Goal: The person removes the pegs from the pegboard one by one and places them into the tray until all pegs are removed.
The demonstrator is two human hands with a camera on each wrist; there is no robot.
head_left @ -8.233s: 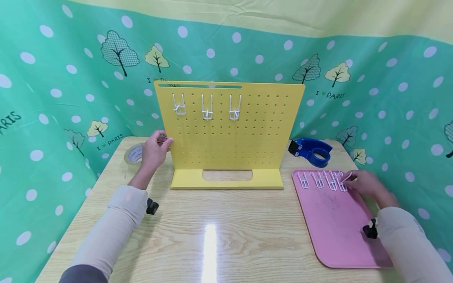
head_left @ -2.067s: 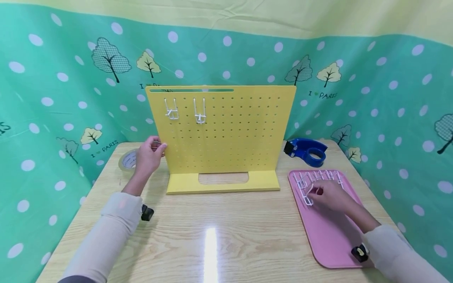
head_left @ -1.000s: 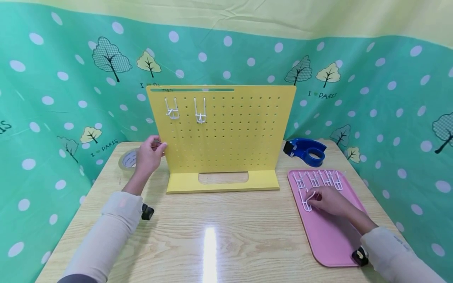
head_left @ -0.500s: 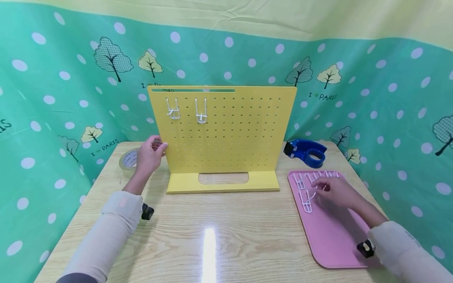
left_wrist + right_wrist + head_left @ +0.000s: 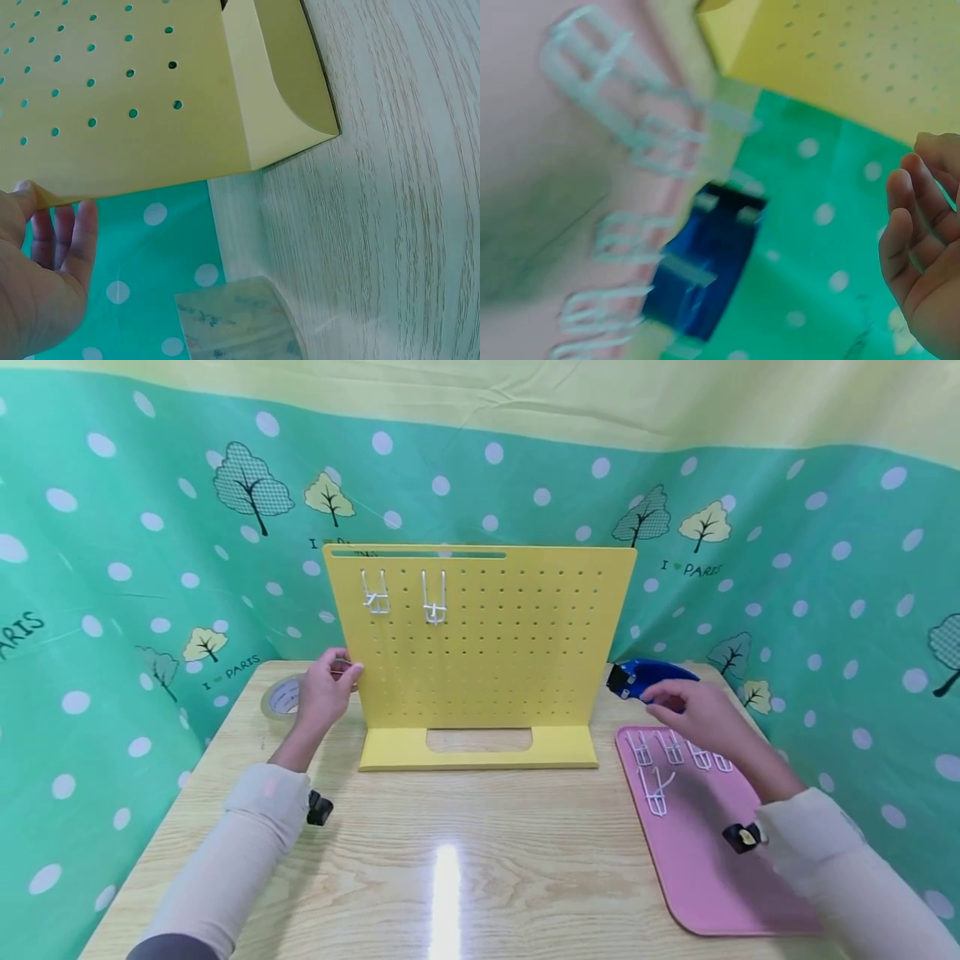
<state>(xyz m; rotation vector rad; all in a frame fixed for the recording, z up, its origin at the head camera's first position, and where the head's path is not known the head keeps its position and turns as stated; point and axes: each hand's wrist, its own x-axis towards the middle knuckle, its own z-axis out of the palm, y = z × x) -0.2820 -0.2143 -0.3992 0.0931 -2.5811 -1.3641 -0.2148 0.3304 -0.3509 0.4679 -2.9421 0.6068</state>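
Right hand (image 5: 697, 712) has lifted clear of pink tray (image 5: 716, 881), fingers loose and empty, so nearest white hook (image 5: 656, 795), at tray's left, judged set down; left hand (image 5: 322, 695) pinches yellow pegboard's (image 5: 480, 681) left edge.

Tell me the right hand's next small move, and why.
Probably bring the empty right hand to the right-hand hook on the yellow pegboard and pinch it. The pegboard held three hooks earlier and now holds two, while the pink tray has gained a fifth hook. The left hand grips the pegboard's edge, which should steady it.
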